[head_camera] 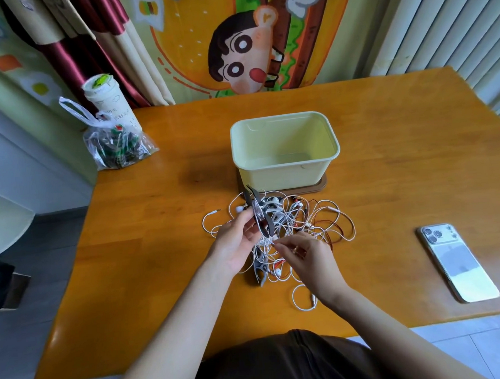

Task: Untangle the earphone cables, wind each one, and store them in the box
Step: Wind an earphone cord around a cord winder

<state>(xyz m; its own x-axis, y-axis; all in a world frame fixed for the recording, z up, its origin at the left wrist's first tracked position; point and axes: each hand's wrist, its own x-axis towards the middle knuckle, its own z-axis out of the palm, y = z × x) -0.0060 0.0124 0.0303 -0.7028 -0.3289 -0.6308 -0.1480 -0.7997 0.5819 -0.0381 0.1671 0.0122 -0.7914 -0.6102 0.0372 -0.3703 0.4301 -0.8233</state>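
Observation:
A tangled heap of earphone cables (pixel 299 218), mostly white with some red and a flat grey one, lies on the wooden table just in front of a pale yellow box (pixel 285 170). The box stands open with nothing inside, on a brown mat. My left hand (pixel 234 242) grips the flat grey cable and lifts part of the tangle off the table. My right hand (pixel 307 256) pinches a white cable near a small white plug, beside the left hand. More white loops trail toward me under my right wrist.
A white phone (pixel 456 261) lies face down at the right of the table (pixel 148 252). At the back left stand a clear plastic bag (pixel 116 147) with small items and a white cup (pixel 108 101) behind it. A curtain hangs behind the table.

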